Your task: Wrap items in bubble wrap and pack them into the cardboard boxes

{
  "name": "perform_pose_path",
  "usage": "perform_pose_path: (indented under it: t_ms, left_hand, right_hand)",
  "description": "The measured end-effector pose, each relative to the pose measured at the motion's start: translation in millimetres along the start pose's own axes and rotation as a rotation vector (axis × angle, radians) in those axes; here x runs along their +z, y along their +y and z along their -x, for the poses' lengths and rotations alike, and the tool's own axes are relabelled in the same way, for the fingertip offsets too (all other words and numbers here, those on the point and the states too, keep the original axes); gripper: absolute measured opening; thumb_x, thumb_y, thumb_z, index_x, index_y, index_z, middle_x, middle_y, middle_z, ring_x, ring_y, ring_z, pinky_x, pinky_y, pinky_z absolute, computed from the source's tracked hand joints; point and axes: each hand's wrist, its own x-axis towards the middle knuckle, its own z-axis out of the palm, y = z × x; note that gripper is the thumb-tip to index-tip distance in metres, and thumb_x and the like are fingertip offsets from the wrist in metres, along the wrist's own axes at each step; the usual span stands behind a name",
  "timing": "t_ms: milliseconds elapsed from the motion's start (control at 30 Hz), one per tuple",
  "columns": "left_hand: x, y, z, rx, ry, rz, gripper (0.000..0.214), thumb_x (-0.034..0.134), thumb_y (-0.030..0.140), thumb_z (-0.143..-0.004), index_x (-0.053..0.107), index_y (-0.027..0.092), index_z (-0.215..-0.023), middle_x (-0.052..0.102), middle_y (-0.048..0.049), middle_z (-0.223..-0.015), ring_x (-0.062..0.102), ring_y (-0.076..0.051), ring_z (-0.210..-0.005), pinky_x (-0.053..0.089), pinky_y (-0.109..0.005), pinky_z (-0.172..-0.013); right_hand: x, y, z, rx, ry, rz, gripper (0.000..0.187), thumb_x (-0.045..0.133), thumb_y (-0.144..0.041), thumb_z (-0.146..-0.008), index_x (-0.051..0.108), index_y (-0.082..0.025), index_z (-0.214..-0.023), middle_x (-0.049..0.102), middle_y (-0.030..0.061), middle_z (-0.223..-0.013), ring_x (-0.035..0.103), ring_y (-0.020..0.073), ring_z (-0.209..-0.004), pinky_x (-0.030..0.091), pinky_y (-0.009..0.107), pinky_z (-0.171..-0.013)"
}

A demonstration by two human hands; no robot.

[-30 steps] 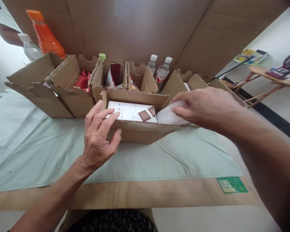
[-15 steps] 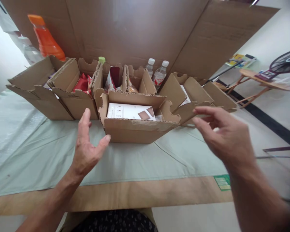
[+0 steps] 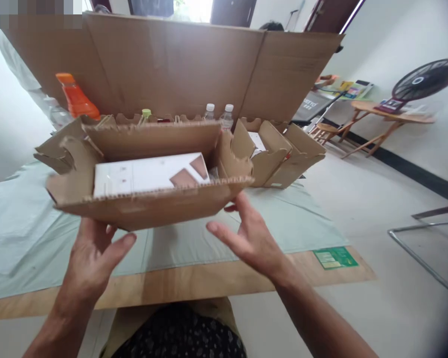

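An open cardboard box (image 3: 149,206) is lifted off the table, close to me, its flaps spread out. A flat white carton (image 3: 145,174) with brown squares printed on it lies inside, beside a bit of clear wrapping at its right end. My left hand (image 3: 91,253) is under the box's left half, fingers tucked beneath it and thumb out in front. My right hand (image 3: 252,238) reaches up under the right half, fingers stretched, fingertips against the underside.
More open cardboard boxes (image 3: 280,159) stand in a row on the pale green cloth (image 3: 18,233). Behind them rise a tall cardboard sheet (image 3: 171,69), an orange bottle (image 3: 76,97) and water bottles (image 3: 227,114). A fan (image 3: 425,79) and metal frame (image 3: 421,253) are at the right.
The box stood on the cloth with both hands drawing away from it. Now both hands are under it and it is raised towards me.
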Motion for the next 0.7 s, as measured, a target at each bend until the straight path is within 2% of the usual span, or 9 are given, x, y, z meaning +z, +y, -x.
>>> perform_pose_path:
  t_ms: [100, 167, 233, 300, 367, 433, 500, 600, 700]
  left_hand:
    - [43.4, 17, -24, 0.091, -0.029, 0.056, 0.066, 0.084, 0.041, -0.081, 0.055, 0.03, -0.139, 0.064, -0.0054, -0.135, 0.06, -0.028, -0.125, 0.051, -0.043, -0.108]
    - [76.8, 18, -20, 0.073, -0.139, 0.083, 0.074, 0.083, 0.04, -0.08, 0.05, 0.026, -0.144, 0.062, -0.0096, -0.139, 0.059, -0.031, -0.127, 0.05, -0.049, -0.11]
    - [94.7, 12, 0, 0.028, -0.268, 0.07, 0.08, 0.08, 0.037, -0.082, 0.044, 0.025, -0.152, 0.056, -0.0125, -0.149, 0.052, -0.034, -0.138, 0.042, -0.053, -0.119]
    - [89.9, 4, 26, -0.063, -0.335, 0.022, 0.076, 0.078, 0.036, -0.085, 0.045, 0.025, -0.152, 0.056, -0.0135, -0.15, 0.05, -0.035, -0.142, 0.037, -0.055, -0.123]
    - [68.7, -4, 40, -0.148, -0.263, -0.02, 0.066, 0.075, 0.037, -0.089, 0.049, 0.024, -0.148, 0.059, -0.0131, -0.147, 0.052, -0.033, -0.14, 0.038, -0.053, -0.122]
    - [47.2, -9, 34, -0.126, -0.128, -0.052, 0.061, 0.076, 0.037, -0.088, 0.052, 0.023, -0.143, 0.062, -0.0113, -0.14, 0.057, -0.031, -0.133, 0.044, -0.048, -0.117]
    - [41.1, -13, 14, -0.062, -0.046, -0.07, 0.061, 0.079, 0.037, -0.084, 0.053, 0.023, -0.138, 0.064, -0.0088, -0.133, 0.061, -0.028, -0.123, 0.05, -0.044, -0.11]
    - [66.8, -22, -11, -0.029, -0.076, -0.048, 0.06, 0.076, 0.035, -0.082, 0.052, 0.022, -0.137, 0.066, -0.0076, -0.127, 0.064, -0.026, -0.114, 0.054, -0.041, -0.102]
    - [109.8, -33, -18, -0.066, -0.224, -0.029, 0.063, 0.068, 0.03, -0.085, 0.049, 0.021, -0.143, 0.065, -0.0112, -0.135, 0.063, -0.028, -0.119, 0.054, -0.044, -0.103]
  right_hand:
    - [-32, 2, -11, 0.001, 0.114, 0.013, 0.053, 0.071, -0.058, -0.086, 0.057, -0.024, -0.125, 0.071, 0.0085, -0.119, 0.068, 0.0279, -0.105, 0.057, 0.046, -0.091]
    - [-52, 13, 8, 0.081, 0.243, 0.102, 0.053, 0.072, -0.06, -0.086, 0.058, -0.025, -0.123, 0.071, 0.0085, -0.117, 0.068, 0.0287, -0.103, 0.057, 0.046, -0.088]
    - [-62, 24, 44, 0.17, 0.359, 0.221, 0.054, 0.071, -0.06, -0.086, 0.058, -0.026, -0.126, 0.07, 0.0087, -0.117, 0.068, 0.0295, -0.103, 0.057, 0.046, -0.086]
    - [-56, 28, 78, 0.225, 0.38, 0.316, 0.049, 0.069, -0.06, -0.088, 0.06, -0.025, -0.122, 0.071, 0.0081, -0.109, 0.069, 0.0273, -0.092, 0.057, 0.042, -0.076]
    - [-38, 26, 92, 0.219, 0.252, 0.336, 0.043, 0.068, -0.056, -0.089, 0.06, -0.024, -0.117, 0.071, 0.0073, -0.102, 0.069, 0.0263, -0.087, 0.056, 0.04, -0.073]
    - [-16, 22, 79, 0.167, 0.138, 0.27, 0.041, 0.068, -0.051, -0.089, 0.059, -0.024, -0.119, 0.07, 0.0074, -0.104, 0.068, 0.026, -0.091, 0.058, 0.041, -0.078]
    - [-4, 24, 52, 0.119, 0.137, 0.184, 0.044, 0.067, -0.048, -0.089, 0.056, -0.025, -0.125, 0.069, 0.0082, -0.113, 0.067, 0.026, -0.098, 0.058, 0.042, -0.085]
    - [-9, 43, 31, 0.133, 0.255, 0.139, 0.049, 0.066, -0.047, -0.089, 0.053, -0.026, -0.132, 0.067, 0.0087, -0.119, 0.065, 0.026, -0.102, 0.058, 0.045, -0.089]
    - [-22, 71, 60, 0.255, 0.376, 0.194, 0.048, 0.068, -0.051, -0.089, 0.055, -0.025, -0.127, 0.066, 0.0087, -0.115, 0.064, 0.0262, -0.099, 0.058, 0.046, -0.087]
